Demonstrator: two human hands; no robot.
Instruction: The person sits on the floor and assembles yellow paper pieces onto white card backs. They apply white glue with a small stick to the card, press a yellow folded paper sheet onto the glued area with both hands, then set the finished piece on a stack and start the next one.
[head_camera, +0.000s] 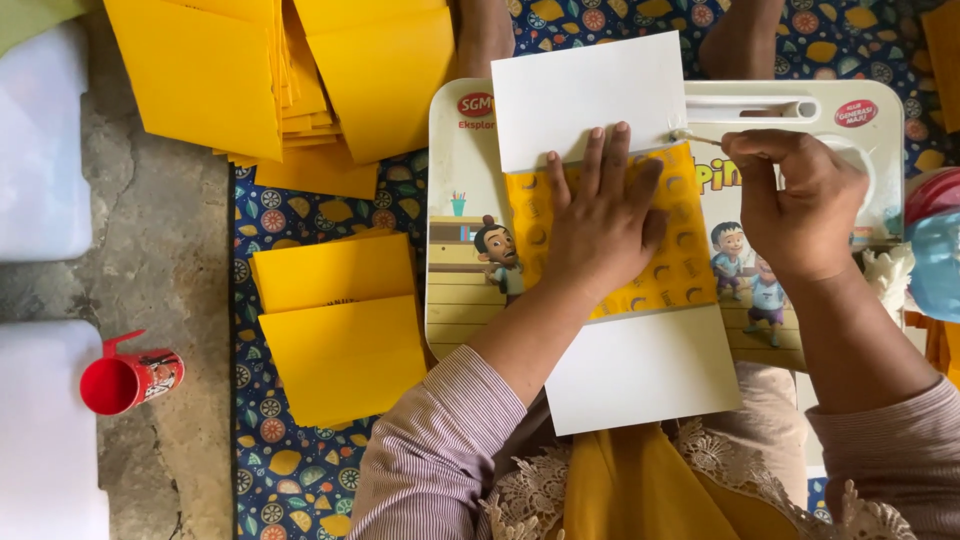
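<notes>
- A red cup (128, 381) on the bare concrete floor (170, 230).
- 2 yellow folded sheets (340, 325) on a blue patterned mat (275, 470).
- A heap of yellow sheets (285, 75) farther off.
- White plastic boxes (40, 150) at the far edge.

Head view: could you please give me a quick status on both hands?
Left hand flat on yellow patterned sheet between white cards. Right hand pinching thin brush. Nothing obstructing.
</notes>
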